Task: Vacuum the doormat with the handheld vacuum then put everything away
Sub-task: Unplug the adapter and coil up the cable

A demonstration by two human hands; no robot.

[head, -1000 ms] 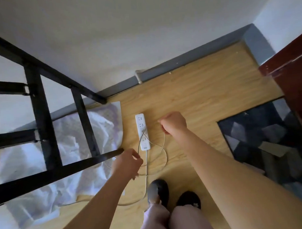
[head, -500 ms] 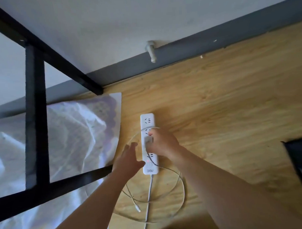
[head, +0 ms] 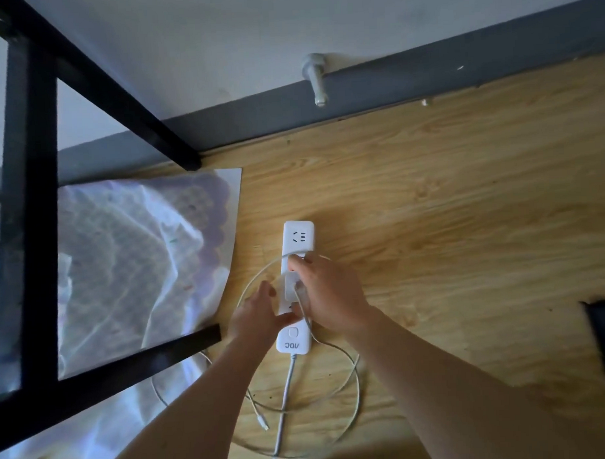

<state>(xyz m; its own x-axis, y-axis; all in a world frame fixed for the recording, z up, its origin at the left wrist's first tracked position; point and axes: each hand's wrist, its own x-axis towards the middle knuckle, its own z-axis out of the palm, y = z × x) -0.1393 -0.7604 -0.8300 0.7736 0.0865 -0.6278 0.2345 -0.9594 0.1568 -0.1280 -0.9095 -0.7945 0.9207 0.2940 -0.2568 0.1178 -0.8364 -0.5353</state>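
left hand (head: 259, 316): fingers flat, pressing down | right hand (head: 331, 297): fingers curled, pinching

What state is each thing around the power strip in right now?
power strip: flat on floor, top socket free.
charger plug: at middle socket, seating unclear.
right hand: pinches charger plug.
left hand: open, touches power strip.
thin cable: looped loosely, far end unplugged.
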